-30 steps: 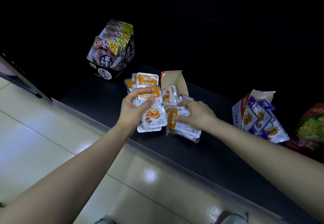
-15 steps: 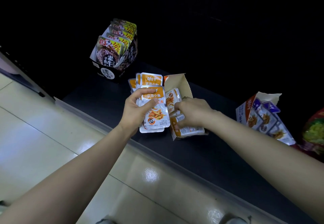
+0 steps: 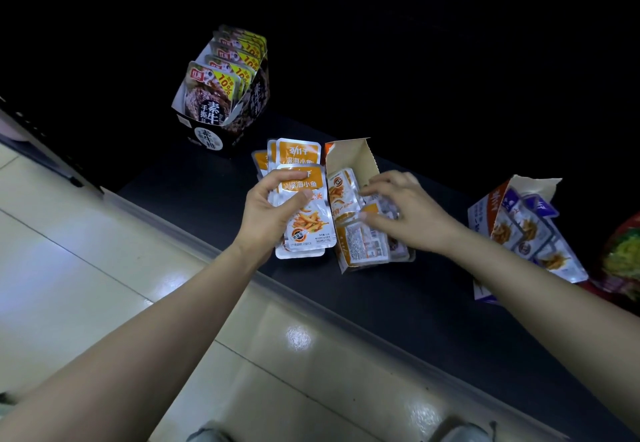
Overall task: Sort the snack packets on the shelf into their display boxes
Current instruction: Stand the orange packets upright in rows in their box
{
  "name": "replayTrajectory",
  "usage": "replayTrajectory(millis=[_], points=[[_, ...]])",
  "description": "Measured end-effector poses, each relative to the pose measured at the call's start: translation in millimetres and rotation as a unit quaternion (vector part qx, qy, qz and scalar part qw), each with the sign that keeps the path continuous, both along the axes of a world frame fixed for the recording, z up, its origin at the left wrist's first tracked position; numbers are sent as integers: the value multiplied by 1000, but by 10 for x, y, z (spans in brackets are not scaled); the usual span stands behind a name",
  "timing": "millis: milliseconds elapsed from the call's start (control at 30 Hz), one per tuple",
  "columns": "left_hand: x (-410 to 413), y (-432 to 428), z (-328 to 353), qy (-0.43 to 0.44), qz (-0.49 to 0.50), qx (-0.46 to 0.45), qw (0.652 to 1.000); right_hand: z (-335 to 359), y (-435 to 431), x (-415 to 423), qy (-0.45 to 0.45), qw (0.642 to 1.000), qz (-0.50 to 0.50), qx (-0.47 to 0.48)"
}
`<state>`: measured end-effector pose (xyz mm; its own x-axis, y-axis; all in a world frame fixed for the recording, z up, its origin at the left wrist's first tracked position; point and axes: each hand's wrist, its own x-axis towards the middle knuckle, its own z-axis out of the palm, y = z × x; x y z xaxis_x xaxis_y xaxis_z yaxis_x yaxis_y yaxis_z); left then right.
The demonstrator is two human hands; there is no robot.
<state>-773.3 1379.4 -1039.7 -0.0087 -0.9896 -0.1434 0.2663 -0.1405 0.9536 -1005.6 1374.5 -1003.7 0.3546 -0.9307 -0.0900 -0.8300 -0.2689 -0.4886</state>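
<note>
Sorting of orange snack packets into their box, judged part done.

On the dark shelf (image 3: 433, 310) an orange display box (image 3: 349, 159) is set near the middle, with a black display box (image 3: 221, 130), filled upright, at its eleven o'clock and a blue display box (image 3: 485, 214), packets spilling, at its three o'clock. At its nine o'clock a stack of orange packets (image 3: 310, 223) is pinched by the left hand (image 3: 266, 214), thumb across the faces, fingers curled behind. The right hand (image 3: 407, 214) is reached into the box, fingers bent and slightly spread over the boxed packets (image 3: 341, 195); grip or mere press cannot be told. Loose packets (image 3: 298, 151) lie at the left hand's twelve o'clock. The packets are judged light, thin, pliable and slick, liable to fan apart; they are best held across the flat faces, near the middle.
</note>
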Motion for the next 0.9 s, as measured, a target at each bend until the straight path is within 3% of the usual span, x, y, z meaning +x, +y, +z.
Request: replayTrajectory(millis=[133,267,333,433,600,700,833,900], points=[[2,-5,-2,-2,5,-1,1000,67,-159,-57,-25,997,-54,-48],[-6,1,4,-1,3,1,1000,-54,-178,-34,59,997,-4,56],[-3,3,-1,2,3,1,1000,-95,-126,-43,48,996,4,81],[14,2,-17,-1,4,-3,1000,-71,-110,-119,10,998,-13,64],[-13,0,-20,-7,2,-5,1000,-8,-231,-47,39,999,16,-25],[-23,4,-11,-8,0,-6,1000,-41,-315,77,58,997,13,54],[-5,-4,-21,-10,2,-4,1000,-63,-160,84,-46,993,-23,107],[7,-15,-39,-13,4,-4,1000,-138,-59,47,-42,992,-10,120]])
